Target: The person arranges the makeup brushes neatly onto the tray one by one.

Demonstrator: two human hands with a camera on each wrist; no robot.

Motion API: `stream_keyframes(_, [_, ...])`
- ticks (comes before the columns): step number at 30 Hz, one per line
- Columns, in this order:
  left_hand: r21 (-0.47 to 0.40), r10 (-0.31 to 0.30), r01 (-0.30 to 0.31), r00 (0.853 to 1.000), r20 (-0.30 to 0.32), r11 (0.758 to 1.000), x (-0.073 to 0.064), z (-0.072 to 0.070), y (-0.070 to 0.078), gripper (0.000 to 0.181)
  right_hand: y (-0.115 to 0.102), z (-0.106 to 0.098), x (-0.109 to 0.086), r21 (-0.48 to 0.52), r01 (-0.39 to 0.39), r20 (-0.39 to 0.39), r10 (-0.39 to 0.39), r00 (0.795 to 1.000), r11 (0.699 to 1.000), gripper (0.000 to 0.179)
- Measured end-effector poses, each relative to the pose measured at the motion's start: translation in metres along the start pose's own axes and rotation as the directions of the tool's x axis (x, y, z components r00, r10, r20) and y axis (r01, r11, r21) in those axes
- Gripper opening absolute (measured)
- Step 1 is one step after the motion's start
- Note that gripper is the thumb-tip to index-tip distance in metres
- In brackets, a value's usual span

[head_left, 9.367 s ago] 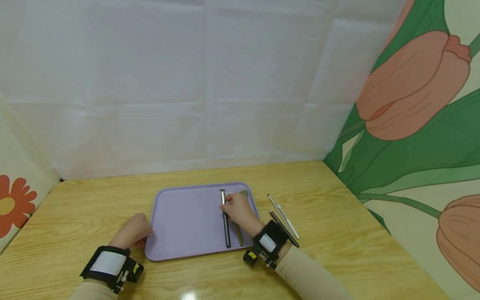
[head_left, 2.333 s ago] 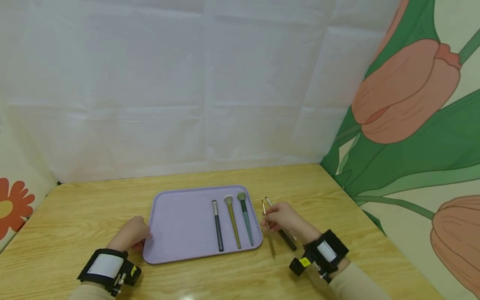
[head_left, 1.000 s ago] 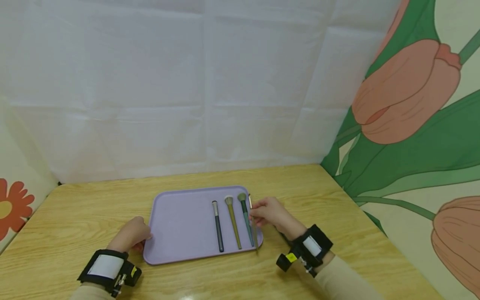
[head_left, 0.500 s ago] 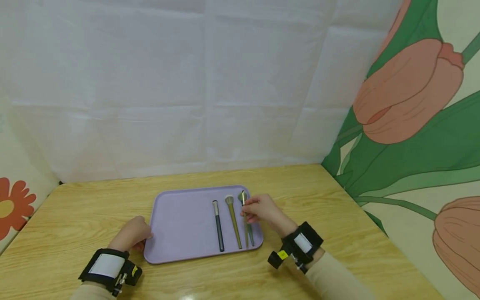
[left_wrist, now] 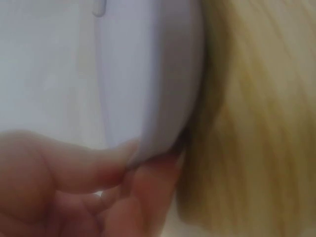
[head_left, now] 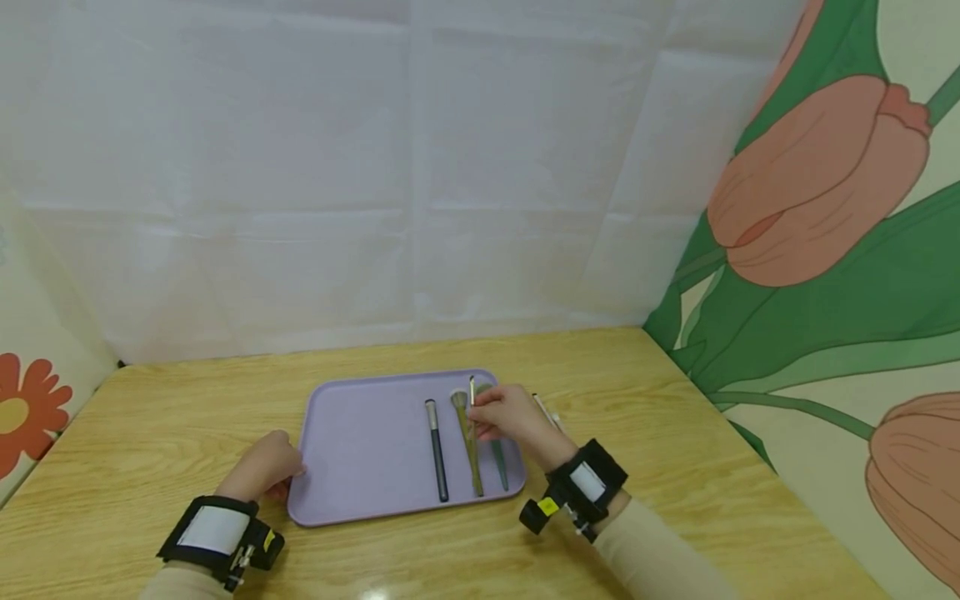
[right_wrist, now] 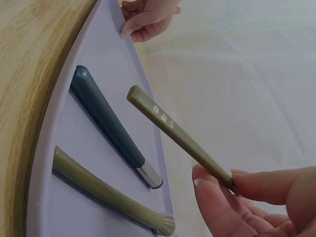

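Observation:
My left hand (head_left: 266, 467) pinches the left rim of a lavender tray (head_left: 360, 450); the left wrist view has thumb and fingers on that edge. Above the tray's right half, my right hand (head_left: 513, 417) pinches a thin olive makeup brush (right_wrist: 180, 136) between thumb and fingers near its ferrule. On the tray lie a dark-handled brush (head_left: 437, 454) with a silver ferrule, an olive brush (right_wrist: 108, 192) with a pale round head, and a teal-handled brush (head_left: 500, 467) at the right, partly hidden by my right hand. The held brush overlaps the olive one in the head view.
Right of the tray, partly behind my right hand and wrist, a white brush (head_left: 555, 421) and another slim brush (head_left: 539, 403) lie on the wooden table (head_left: 712, 467). A white cloth (head_left: 337, 167) hangs behind the table; a floral cloth (head_left: 825, 183) hangs at the right.
My right hand took up the thin olive brush from right of the tray and has carried it left over the tray, past the teal brush. The left hand stays on the rim.

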State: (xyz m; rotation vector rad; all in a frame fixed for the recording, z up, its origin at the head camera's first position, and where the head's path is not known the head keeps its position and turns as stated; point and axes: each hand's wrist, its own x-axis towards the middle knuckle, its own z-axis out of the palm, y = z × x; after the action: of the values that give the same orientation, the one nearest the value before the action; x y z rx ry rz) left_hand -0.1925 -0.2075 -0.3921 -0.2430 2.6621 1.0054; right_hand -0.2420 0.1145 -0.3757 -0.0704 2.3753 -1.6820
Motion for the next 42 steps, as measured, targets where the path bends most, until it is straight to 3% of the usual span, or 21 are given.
stream_keyframes(15, [0.007, -0.004, 0.004, 1.000, -0.007, 1.000, 0.001, 0.002, 0.001, 0.029, -0.002, 0.012, 0.003, 0.089, 0.047, 0.012, -0.048, 0.999, 0.995, 0.013])
stream_keyframes(27, [-0.003, -0.019, 0.019, 1.000, 0.002, 1.000, 0.015, 0.007, -0.012, 0.028, -0.003, 0.022, 0.004, 0.096, 0.063, 0.028, -0.066, 0.997, 0.993, 0.011])
stream_keyframes(42, [-0.005, -0.005, 0.005, 1.000, -0.013, 1.000, 0.000, 0.003, -0.001, 0.025, -0.006, 0.036, 0.005, 0.097, 0.058, 0.025, -0.061, 0.998, 0.994, 0.008])
